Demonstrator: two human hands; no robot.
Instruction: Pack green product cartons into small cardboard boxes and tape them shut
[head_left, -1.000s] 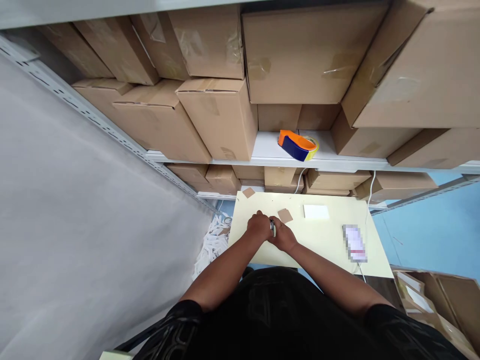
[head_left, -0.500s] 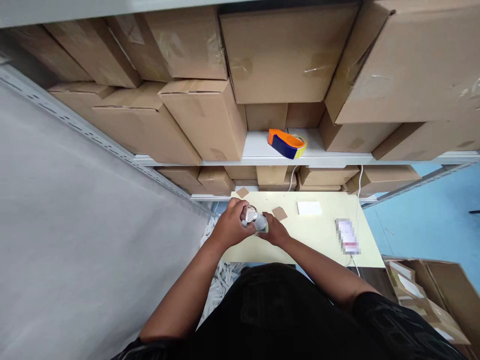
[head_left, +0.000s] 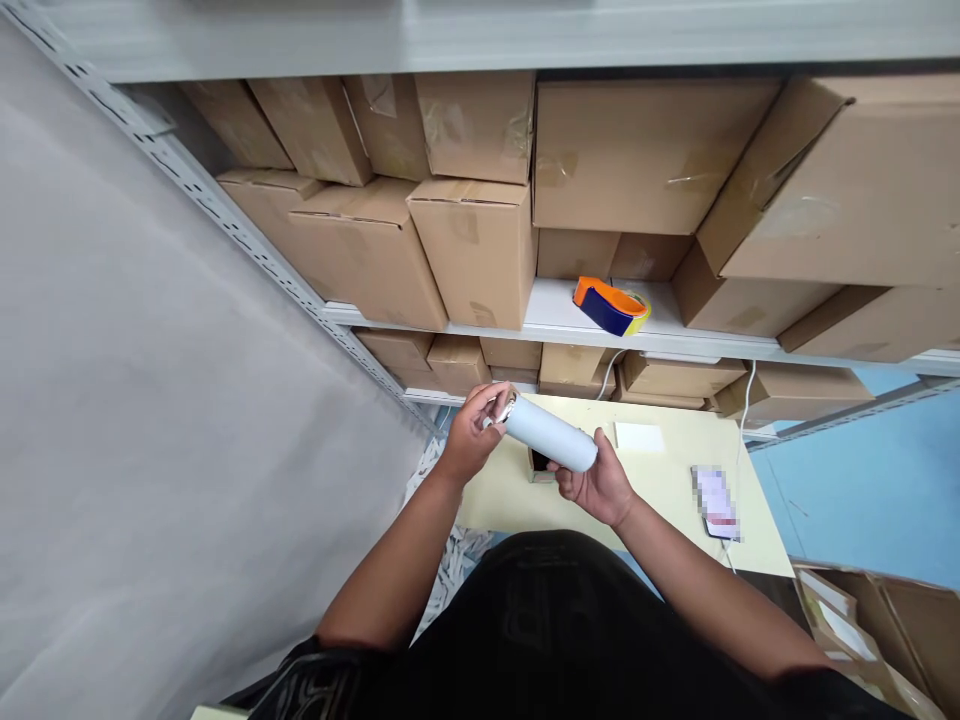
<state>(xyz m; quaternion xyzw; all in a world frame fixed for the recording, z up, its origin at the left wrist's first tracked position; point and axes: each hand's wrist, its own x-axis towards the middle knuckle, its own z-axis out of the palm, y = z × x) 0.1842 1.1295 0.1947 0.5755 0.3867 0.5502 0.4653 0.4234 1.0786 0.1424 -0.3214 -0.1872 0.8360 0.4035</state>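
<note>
A white cylindrical bottle (head_left: 550,436) lies sideways in the air above the pale yellow table (head_left: 675,480). My right hand (head_left: 598,485) cups its lower end from below. My left hand (head_left: 477,428) is closed around the metal-rimmed top end at the left. Under the bottle a small open brown box (head_left: 538,467) stands on the table.
A white pad (head_left: 640,437) and a phone (head_left: 716,498) with a white cable lie on the table. An orange and blue tape dispenser (head_left: 609,305) sits on the shelf among many cardboard boxes (head_left: 480,245). White paper strips (head_left: 448,560) litter the floor at left. An open carton (head_left: 862,620) is at right.
The bottle has come up out of the small box and now lies raised and sideways between both hands. My head view shifted slightly upward.
</note>
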